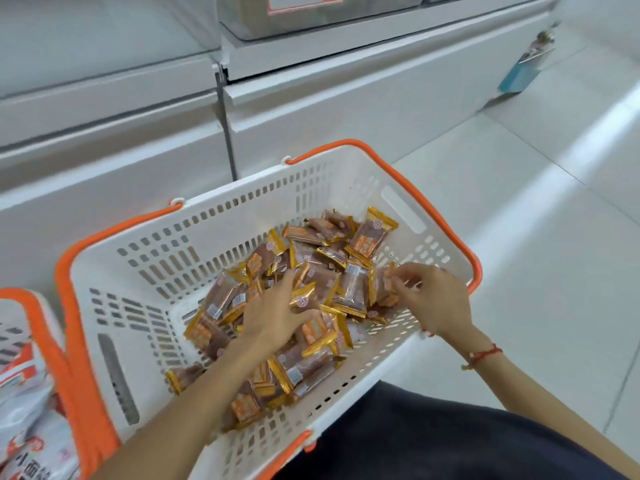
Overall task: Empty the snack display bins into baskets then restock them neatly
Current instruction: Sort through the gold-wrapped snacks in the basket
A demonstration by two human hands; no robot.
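Snack packets (304,296) are piled loose in the white basket (214,230) on the floor, so emptying looks done for this batch. Left hand (277,317) has its grip curled round a few mid-pile, right hand (433,299) pinches one by the basket's right edge. Restocking's all still ahead, I'd guess.

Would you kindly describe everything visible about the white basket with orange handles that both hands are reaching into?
The white basket is plastic, with slotted walls and an orange rim and handles, both folded down. It sits on the pale floor against the white display base, beside a second basket at the left. It holds a loose heap of gold-edged brown snack packets. Both hands are inside: the left hand grips packets mid-heap, and the right hand pinches one near the right wall.
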